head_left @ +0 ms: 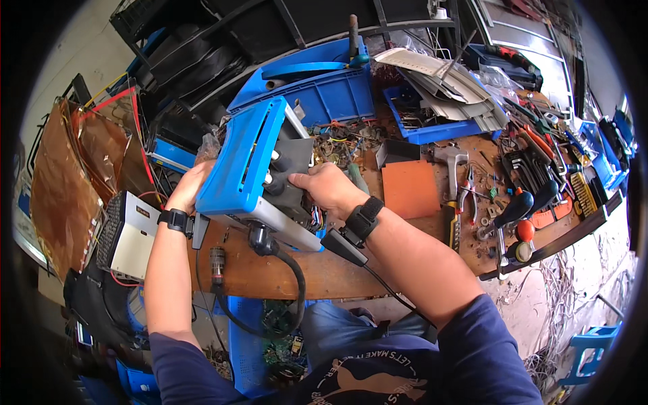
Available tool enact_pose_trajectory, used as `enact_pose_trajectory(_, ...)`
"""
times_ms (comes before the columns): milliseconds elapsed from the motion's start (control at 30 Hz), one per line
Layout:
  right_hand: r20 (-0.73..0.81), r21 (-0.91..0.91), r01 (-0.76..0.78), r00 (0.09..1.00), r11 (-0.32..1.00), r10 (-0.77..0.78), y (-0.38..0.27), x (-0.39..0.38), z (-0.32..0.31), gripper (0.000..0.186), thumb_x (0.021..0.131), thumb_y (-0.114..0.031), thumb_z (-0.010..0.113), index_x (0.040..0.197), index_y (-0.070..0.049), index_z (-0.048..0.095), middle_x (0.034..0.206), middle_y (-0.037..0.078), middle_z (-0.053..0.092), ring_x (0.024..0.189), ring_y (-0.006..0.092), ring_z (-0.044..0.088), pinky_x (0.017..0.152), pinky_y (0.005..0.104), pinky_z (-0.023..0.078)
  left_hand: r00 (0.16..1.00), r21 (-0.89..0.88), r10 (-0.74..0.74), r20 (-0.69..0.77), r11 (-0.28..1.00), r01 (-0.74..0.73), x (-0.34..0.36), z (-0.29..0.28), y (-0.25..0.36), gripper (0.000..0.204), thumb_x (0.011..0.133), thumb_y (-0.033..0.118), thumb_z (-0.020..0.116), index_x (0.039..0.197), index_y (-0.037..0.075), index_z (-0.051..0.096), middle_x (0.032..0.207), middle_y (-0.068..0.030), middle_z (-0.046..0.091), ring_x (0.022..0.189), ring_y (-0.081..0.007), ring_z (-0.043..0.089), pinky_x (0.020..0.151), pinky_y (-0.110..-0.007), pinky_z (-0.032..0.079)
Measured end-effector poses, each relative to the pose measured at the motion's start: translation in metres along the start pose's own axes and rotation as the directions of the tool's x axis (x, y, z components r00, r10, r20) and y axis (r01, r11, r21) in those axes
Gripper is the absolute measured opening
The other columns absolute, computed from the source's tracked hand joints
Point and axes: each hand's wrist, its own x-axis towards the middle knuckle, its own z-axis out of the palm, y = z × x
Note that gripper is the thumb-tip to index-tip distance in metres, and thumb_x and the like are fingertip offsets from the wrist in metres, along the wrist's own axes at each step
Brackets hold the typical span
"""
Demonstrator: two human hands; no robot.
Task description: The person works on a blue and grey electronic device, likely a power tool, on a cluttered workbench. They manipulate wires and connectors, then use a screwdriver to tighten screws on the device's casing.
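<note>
A boxy device with a blue end cover and grey metal side rails stands tilted on the wooden workbench. My left hand grips the left side of its blue cover; the fingertips are hidden behind it. Across the open frame, my right hand is closed on a dark grey plate, thumb laid over it and other fingers mostly out of sight. Coloured wires show below that hand. A thick black cable runs from a round black plug on the device's near side.
A metal cylindrical connector lies on the bench near the left forearm. Rightward are an orange square sheet, a hammer, pliers and several hand tools. Blue crates stand behind; a white box sits left.
</note>
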Motion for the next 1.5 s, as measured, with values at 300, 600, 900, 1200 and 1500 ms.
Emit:
enact_pose_trajectory(300, -0.052, 0.099, -0.005, 0.999, 0.995, 0.010, -0.001, 0.002, -0.003, 0.027, 0.083, -0.016, 0.067, 0.065, 0.001, 0.059, 0.055, 0.007, 0.053, 0.041, 0.0149, 0.046, 0.039, 0.0306, 0.035, 0.646, 0.796, 0.757, 0.103, 0.327, -0.510, -0.090, 0.110, 0.068, 0.055, 0.079, 0.024, 0.070, 0.128, 0.004, 0.053, 0.135, -0.0216, 0.047, 0.128, -0.0363, 0.041, 0.108, -0.042, 0.030)
enact_pose_trajectory(600, -0.127, -0.005, 0.102, 0.987, 0.995, -0.102, 0.004, -0.006, 0.006, 0.027, 0.084, -0.013, 0.065, 0.062, 0.000, 0.058, 0.052, 0.002, 0.050, 0.042, 0.0106, 0.042, 0.040, 0.0283, 0.031, 0.808, 0.793, 0.585, 0.064, 0.462, -0.397, -0.094, 0.113, 0.065, 0.059, 0.080, 0.016, 0.064, 0.136, 0.006, 0.047, 0.142, -0.0227, 0.039, 0.132, -0.0380, 0.037, 0.109, -0.041, 0.029)
enact_pose_trajectory(900, -0.154, -0.009, 0.081, 0.985, 0.997, -0.081, 0.007, -0.035, -0.001, 0.028, 0.085, -0.018, 0.066, 0.065, 0.000, 0.060, 0.054, 0.002, 0.052, 0.044, 0.0099, 0.043, 0.042, 0.0277, 0.033, 0.807, 0.801, 0.574, 0.142, 0.412, -0.434, -0.107, 0.117, 0.068, 0.060, 0.082, 0.019, 0.064, 0.138, 0.010, 0.045, 0.145, -0.0224, 0.036, 0.132, -0.0370, 0.037, 0.108, -0.041, 0.030)
enact_pose_trajectory(1200, -0.220, -0.121, 0.063, 0.972, 0.991, -0.088, 0.004, -0.043, -0.001, 0.032, 0.083, -0.022, 0.066, 0.065, 0.005, 0.062, 0.057, 0.007, 0.056, 0.050, 0.0139, 0.049, 0.049, 0.0330, 0.039, 0.872, 0.295, 0.489, -0.027, 0.837, -0.461, -0.097, 0.052, 0.078, 0.035, 0.091, 0.016, 0.060, 0.120, -0.001, 0.056, 0.113, -0.0134, 0.062, 0.103, -0.0203, 0.060, 0.091, -0.032, 0.046)
enact_pose_trajectory(1500, -0.227, -0.108, 0.124, 0.963, 0.986, -0.145, 0.026, -0.027, -0.004, 0.038, 0.083, -0.025, 0.067, 0.063, 0.006, 0.060, 0.056, 0.010, 0.057, 0.051, 0.0167, 0.052, 0.050, 0.0354, 0.041, 0.983, 0.154, 0.178, 0.050, 0.971, -0.183, -0.033, 0.009, 0.012, 0.026, 0.093, 0.017, 0.058, 0.108, -0.002, 0.065, 0.100, -0.0039, 0.068, 0.090, -0.0108, 0.060, 0.084, -0.027, 0.047)
